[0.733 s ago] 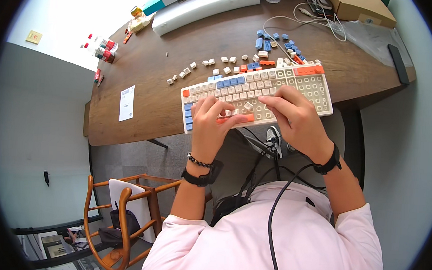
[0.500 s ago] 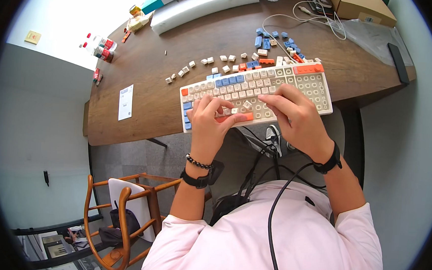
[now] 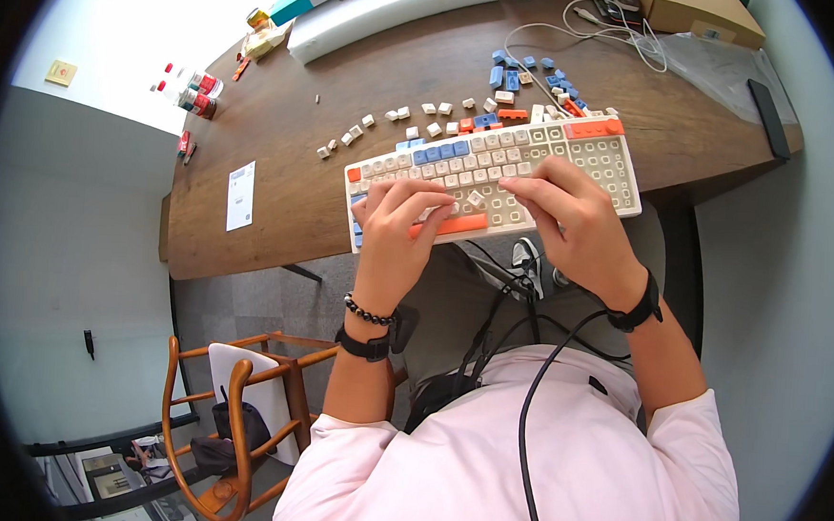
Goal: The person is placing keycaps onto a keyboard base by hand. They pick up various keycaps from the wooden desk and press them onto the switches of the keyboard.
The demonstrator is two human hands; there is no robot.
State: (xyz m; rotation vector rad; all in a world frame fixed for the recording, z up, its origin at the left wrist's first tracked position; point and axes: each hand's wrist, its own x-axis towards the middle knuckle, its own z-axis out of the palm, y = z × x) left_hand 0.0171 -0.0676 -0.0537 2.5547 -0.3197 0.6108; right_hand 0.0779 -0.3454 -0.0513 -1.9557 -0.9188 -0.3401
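The left grip (image 3: 398, 223) rests with curled fingers on the near left part of the keyboard (image 3: 495, 175), holding nothing, and the right grip (image 3: 565, 212) lies spread-fingered over its middle, a cream keycap (image 3: 475, 199) tilted between them. The keyboard lies at the bench (image 3: 280, 157) near edge, with loose keycaps (image 3: 416, 119) just beyond it.

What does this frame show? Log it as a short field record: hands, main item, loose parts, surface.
left hand: fingers on the keyboard's lower left rows
right hand: fingers over the middle rows
keyboard: cream, blue and orange keys, at the near table edge; several sockets bare
loose keycaps: scattered beyond the keyboard
blue keycaps: clustered farther back
table: dark wood
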